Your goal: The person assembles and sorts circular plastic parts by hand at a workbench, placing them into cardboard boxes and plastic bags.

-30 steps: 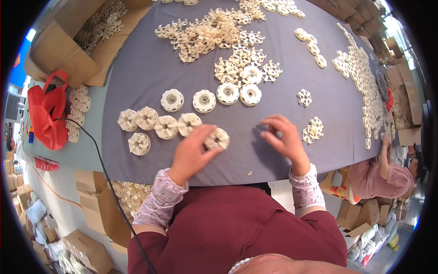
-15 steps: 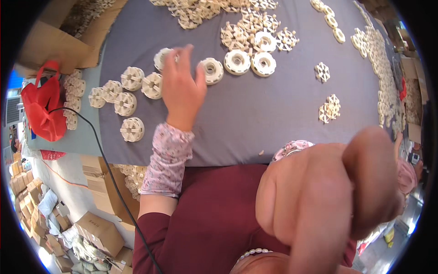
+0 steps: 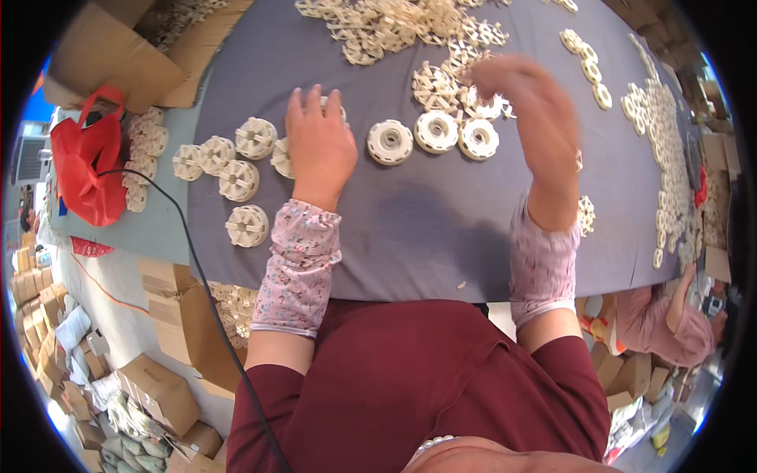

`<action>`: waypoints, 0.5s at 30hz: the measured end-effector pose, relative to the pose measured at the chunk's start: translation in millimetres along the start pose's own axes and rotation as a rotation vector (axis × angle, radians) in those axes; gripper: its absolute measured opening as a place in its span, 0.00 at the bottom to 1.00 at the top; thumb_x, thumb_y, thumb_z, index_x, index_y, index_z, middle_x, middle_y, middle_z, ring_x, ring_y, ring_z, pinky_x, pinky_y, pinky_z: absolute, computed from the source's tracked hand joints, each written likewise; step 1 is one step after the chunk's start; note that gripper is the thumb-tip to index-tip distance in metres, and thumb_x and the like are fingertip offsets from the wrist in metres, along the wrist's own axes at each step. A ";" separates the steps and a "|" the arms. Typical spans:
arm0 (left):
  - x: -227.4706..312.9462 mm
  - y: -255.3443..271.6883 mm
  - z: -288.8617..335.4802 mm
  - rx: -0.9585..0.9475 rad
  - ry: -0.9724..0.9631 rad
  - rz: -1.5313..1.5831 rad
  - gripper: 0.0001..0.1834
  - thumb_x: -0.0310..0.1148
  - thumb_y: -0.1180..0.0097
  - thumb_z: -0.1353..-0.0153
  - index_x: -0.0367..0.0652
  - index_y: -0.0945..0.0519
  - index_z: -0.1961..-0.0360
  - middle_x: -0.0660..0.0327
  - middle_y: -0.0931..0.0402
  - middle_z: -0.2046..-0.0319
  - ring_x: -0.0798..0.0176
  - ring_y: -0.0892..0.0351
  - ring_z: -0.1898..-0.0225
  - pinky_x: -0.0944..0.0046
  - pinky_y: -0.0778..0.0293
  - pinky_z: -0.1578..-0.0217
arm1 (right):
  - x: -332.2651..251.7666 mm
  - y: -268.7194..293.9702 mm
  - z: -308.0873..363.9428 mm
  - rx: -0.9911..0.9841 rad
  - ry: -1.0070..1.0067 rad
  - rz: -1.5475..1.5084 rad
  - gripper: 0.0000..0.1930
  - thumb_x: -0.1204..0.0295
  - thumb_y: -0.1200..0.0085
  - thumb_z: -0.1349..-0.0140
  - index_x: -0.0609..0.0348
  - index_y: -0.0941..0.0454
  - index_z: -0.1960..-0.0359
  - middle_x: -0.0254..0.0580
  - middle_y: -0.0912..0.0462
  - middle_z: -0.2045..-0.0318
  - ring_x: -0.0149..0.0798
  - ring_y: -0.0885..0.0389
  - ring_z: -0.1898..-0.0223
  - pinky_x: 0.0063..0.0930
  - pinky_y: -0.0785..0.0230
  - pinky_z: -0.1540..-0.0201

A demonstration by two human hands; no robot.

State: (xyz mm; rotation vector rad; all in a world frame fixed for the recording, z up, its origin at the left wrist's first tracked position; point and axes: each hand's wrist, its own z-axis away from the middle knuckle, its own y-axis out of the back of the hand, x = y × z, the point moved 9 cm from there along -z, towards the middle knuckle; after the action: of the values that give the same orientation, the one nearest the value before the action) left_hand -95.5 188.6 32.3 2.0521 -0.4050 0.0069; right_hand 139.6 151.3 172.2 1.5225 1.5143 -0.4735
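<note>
Left hand (image 3: 321,150): fingers outstretched over partly hidden white disc (image 3: 339,107) | Right hand (image 3: 530,96): has been swung back out, blurred, grip cannot be told | Spoked pieces (image 3: 434,85), beside its fingertips, thus brought within reach

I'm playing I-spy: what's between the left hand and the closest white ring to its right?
The head view shows only bare grey cloth between left hand and ring.

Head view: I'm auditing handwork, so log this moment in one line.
left hand: over round part, grip unclear; right hand: blurred, by spoked pieces, grip unclear; white rings: on grey cloth
</note>
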 end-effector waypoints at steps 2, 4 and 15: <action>-4.2 -10.1 9.3 0.009 -0.049 -0.038 0.28 0.28 0.35 0.36 0.38 0.20 0.34 0.42 0.25 0.36 0.39 0.28 0.34 0.43 0.29 0.32 | 100.6 -7.0 -14.1 -0.123 -0.231 0.486 0.23 0.57 0.35 0.30 0.51 0.17 0.37 0.47 0.13 0.42 0.45 0.16 0.41 0.40 0.25 0.36; 5.2 -0.5 4.9 -0.004 -0.039 0.032 0.28 0.28 0.34 0.36 0.40 0.20 0.33 0.42 0.25 0.36 0.39 0.28 0.34 0.43 0.29 0.32 | 152.6 -21.6 -13.3 -0.155 -0.127 0.733 0.25 0.53 0.32 0.34 0.45 0.15 0.38 0.47 0.13 0.41 0.48 0.17 0.40 0.42 0.25 0.36; 131.1 36.8 107.8 -0.354 -0.269 0.555 0.33 0.34 0.29 0.40 0.43 0.20 0.32 0.47 0.26 0.38 0.42 0.27 0.36 0.45 0.29 0.36 | 156.8 -71.0 -36.7 -0.381 -0.118 0.991 0.22 0.67 0.29 0.46 0.45 0.15 0.46 0.42 0.19 0.44 0.57 0.19 0.41 0.48 0.25 0.37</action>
State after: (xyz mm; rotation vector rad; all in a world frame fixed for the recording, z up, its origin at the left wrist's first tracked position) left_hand 0.1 43.6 32.6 1.5422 -1.0560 -0.0049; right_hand 88.9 260.1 43.5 1.6671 0.5641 0.2890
